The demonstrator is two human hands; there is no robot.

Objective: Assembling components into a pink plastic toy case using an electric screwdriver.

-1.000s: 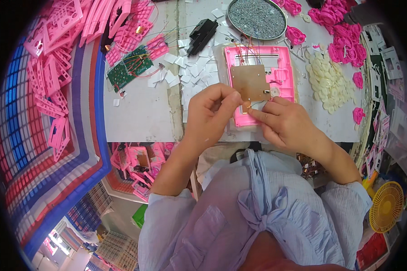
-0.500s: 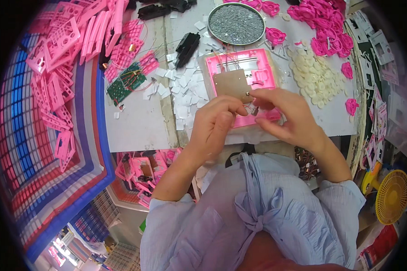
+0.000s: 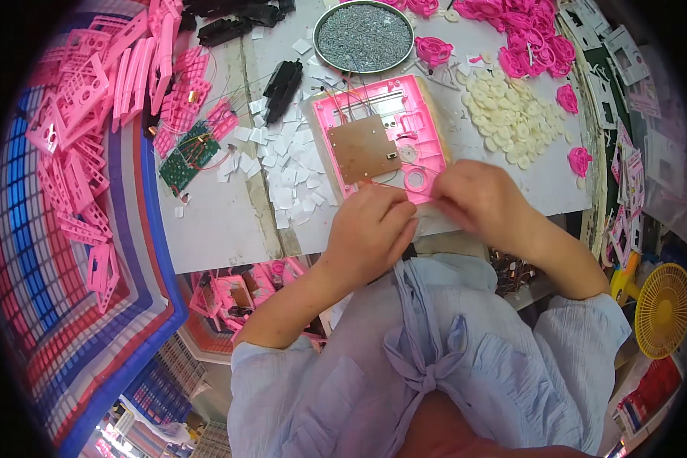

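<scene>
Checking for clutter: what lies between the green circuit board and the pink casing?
Loose white squares lie on the tabletop between the green board and pink casing, as the head view shows.

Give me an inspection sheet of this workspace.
Surface: white tabletop, worn and stained in places.
Work items: pink casing, brown board over its left part.
Clutter: white squares, black parts, green circuit board, cream discs, magenta parts, round tray of small metal pieces.
Grip: left hand at the casing's near edge, right hand at its near right corner; anything pinched is too small to tell.
Cables: thin wires at the casing's far end; fine red wire by the left hand.
Surroundings: pink parts heaped at left by striped sheeting; yellow fan at right.
</scene>
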